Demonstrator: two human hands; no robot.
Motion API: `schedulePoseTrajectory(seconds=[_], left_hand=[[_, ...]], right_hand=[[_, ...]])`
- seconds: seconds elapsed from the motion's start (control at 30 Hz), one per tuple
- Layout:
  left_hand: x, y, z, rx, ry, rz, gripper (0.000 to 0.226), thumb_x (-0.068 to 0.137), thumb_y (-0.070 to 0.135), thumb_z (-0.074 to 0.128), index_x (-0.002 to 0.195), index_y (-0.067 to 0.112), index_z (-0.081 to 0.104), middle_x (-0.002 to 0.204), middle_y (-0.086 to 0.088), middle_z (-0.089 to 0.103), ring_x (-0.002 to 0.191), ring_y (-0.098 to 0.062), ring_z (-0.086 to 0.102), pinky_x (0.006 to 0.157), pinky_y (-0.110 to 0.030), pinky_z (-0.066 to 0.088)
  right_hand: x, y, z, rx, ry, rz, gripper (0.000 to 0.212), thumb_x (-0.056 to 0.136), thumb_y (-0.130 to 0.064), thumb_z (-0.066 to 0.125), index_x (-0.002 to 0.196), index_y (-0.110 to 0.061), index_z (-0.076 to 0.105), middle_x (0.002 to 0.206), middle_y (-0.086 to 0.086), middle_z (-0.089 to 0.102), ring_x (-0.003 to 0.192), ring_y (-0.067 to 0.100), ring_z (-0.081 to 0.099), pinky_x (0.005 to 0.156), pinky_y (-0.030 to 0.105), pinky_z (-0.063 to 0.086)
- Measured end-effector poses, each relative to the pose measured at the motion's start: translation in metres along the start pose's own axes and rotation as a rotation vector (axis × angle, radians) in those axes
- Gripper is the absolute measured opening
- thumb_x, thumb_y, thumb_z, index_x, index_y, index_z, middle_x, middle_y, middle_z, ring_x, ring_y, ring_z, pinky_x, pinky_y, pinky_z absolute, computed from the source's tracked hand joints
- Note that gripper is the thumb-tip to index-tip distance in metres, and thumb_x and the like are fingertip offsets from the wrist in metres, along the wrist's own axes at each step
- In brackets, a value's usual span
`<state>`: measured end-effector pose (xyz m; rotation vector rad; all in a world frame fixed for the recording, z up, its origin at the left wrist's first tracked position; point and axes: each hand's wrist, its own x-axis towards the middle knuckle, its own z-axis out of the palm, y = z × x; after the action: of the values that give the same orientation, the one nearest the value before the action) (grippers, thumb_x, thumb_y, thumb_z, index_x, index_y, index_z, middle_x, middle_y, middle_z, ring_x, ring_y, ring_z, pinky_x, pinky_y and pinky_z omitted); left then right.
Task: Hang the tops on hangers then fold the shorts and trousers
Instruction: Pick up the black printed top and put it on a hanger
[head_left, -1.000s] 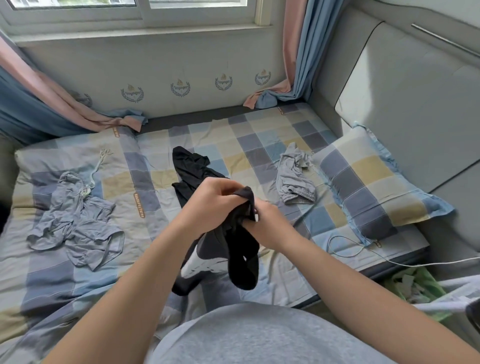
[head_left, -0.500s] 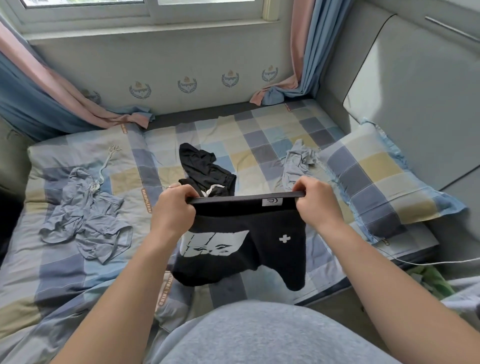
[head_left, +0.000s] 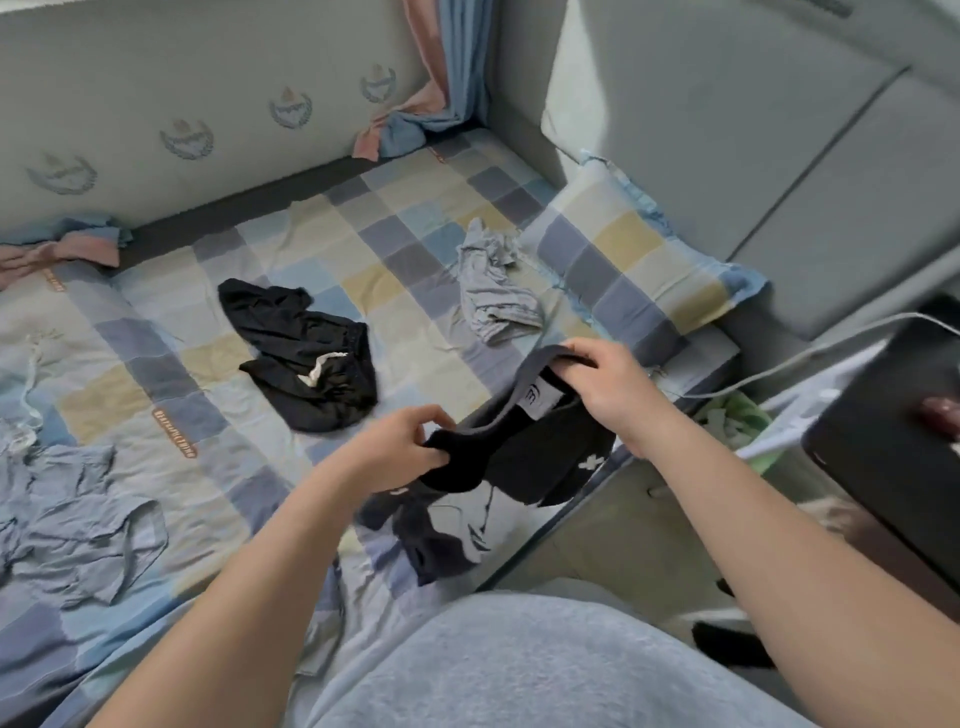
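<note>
Black shorts with a white print (head_left: 524, 457) hang slack over the bed's near right corner. My left hand (head_left: 400, 447) pinches one end of their waistband, and my right hand (head_left: 608, 384) grips the other end beside the white label. A second black garment with a white drawstring (head_left: 306, 358) lies crumpled mid-bed. A grey garment (head_left: 493, 291) is bunched next to the pillow. A blue-grey garment (head_left: 72, 525) is spread at the left.
The checked bedsheet (head_left: 218, 415) covers the bed, with a matching pillow (head_left: 623, 270) at the right against the grey padded headboard (head_left: 753, 130). A white cable (head_left: 789, 358), a black object (head_left: 893, 441) and a green bin (head_left: 737, 421) sit off the bed's right side.
The waistband, held taut and level half a second ago, now sags and slants. Both hands have shifted right with the shorts, and the view has turned toward the bed's right edge.
</note>
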<state>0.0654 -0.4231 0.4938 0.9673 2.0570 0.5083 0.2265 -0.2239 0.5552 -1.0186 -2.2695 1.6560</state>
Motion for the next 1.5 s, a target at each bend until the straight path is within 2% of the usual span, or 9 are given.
schedulePoseTrajectory(seconds=[0.1, 0.17, 0.4, 0.53, 0.77, 0.9, 1.13, 1.33, 1.5], left_hand=[[0.018, 0.037, 0.031, 0.070, -0.015, 0.126, 0.015, 0.090, 0.031, 0.071, 0.079, 0.033, 0.059, 0.078, 0.012, 0.059, 0.070, -0.005, 0.055, 0.059, -0.018, 0.039], [0.026, 0.058, 0.048, 0.095, 0.034, 0.179, 0.024, 0.091, 0.025, 0.067, 0.070, 0.018, 0.058, 0.078, 0.000, 0.057, 0.075, -0.022, 0.055, 0.067, -0.034, 0.045], [0.027, 0.112, 0.067, 0.133, 0.164, 0.148, 0.031, 0.078, 0.029, 0.045, 0.069, 0.002, 0.056, 0.066, -0.014, 0.061, 0.064, -0.029, 0.057, 0.056, -0.034, 0.043], [0.016, 0.146, 0.093, 0.264, 0.189, 0.209, 0.023, 0.075, 0.024, 0.048, 0.063, 0.005, 0.053, 0.061, -0.008, 0.056, 0.056, -0.024, 0.052, 0.047, -0.028, 0.034], [-0.015, 0.189, 0.152, 0.291, 0.055, 0.434, 0.018, 0.089, 0.009, 0.056, 0.079, 0.024, 0.054, 0.071, 0.004, 0.055, 0.064, -0.008, 0.049, 0.054, -0.026, 0.031], [-0.044, 0.215, 0.200, 0.200, -0.084, 0.533, 0.018, 0.092, 0.013, 0.054, 0.076, 0.021, 0.054, 0.065, 0.002, 0.054, 0.064, -0.017, 0.050, 0.061, -0.032, 0.038], [-0.105, 0.289, 0.320, -0.023, -0.238, 0.653, 0.019, 0.088, 0.030, 0.042, 0.080, 0.017, 0.053, 0.063, 0.012, 0.046, 0.061, -0.006, 0.043, 0.064, -0.035, 0.035], [-0.144, 0.372, 0.418, 0.030, -0.454, 0.851, 0.027, 0.098, 0.033, 0.045, 0.076, 0.018, 0.052, 0.065, 0.010, 0.046, 0.066, -0.009, 0.044, 0.070, -0.039, 0.039], [-0.183, 0.453, 0.498, 0.094, -0.663, 1.046, 0.035, 0.107, 0.027, 0.043, 0.083, 0.004, 0.052, 0.072, -0.001, 0.050, 0.071, -0.012, 0.048, 0.077, -0.047, 0.044]], right_hand=[[-0.022, 0.001, -0.018, 0.038, 0.007, 0.029, 0.013, 0.095, -0.016, 0.066, 0.089, -0.016, 0.077, 0.088, -0.001, 0.077, 0.082, 0.008, 0.071, 0.073, 0.021, 0.053], [-0.039, 0.006, -0.037, 0.002, 0.035, 0.052, 0.010, 0.090, -0.009, 0.069, 0.082, -0.012, 0.075, 0.080, 0.005, 0.074, 0.075, 0.011, 0.064, 0.072, 0.026, 0.049], [-0.114, 0.074, -0.110, -0.541, 0.213, 0.347, 0.034, 0.082, -0.001, 0.056, 0.093, -0.032, 0.066, 0.090, -0.005, 0.060, 0.077, 0.014, 0.057, 0.061, 0.029, 0.043], [-0.177, 0.129, -0.123, -0.764, 0.399, 0.510, 0.034, 0.086, -0.003, 0.051, 0.093, -0.036, 0.060, 0.103, -0.004, 0.047, 0.094, 0.024, 0.051, 0.074, 0.034, 0.040], [-0.310, 0.192, -0.159, -0.205, 0.612, 0.421, 0.040, 0.086, 0.002, 0.054, 0.068, -0.031, 0.067, 0.073, -0.010, 0.068, 0.074, 0.011, 0.062, 0.066, 0.029, 0.044], [-0.401, 0.213, -0.176, 0.043, 0.592, 0.336, 0.037, 0.091, 0.002, 0.054, 0.075, -0.025, 0.072, 0.081, 0.014, 0.070, 0.076, 0.019, 0.059, 0.073, 0.033, 0.040], [-0.534, 0.242, -0.192, 0.590, 0.816, 0.186, 0.022, 0.096, -0.004, 0.054, 0.083, -0.010, 0.071, 0.077, 0.008, 0.064, 0.073, 0.016, 0.060, 0.065, 0.024, 0.044], [-0.637, 0.266, -0.215, 0.580, 1.227, 0.216, 0.024, 0.075, -0.043, 0.072, 0.074, -0.019, 0.069, 0.073, 0.004, 0.061, 0.072, 0.019, 0.056, 0.064, 0.030, 0.042], [-0.721, 0.277, -0.238, 0.434, 1.559, 0.280, 0.046, 0.082, -0.049, 0.066, 0.077, -0.004, 0.055, 0.074, 0.009, 0.050, 0.071, 0.020, 0.048, 0.068, 0.037, 0.035]])
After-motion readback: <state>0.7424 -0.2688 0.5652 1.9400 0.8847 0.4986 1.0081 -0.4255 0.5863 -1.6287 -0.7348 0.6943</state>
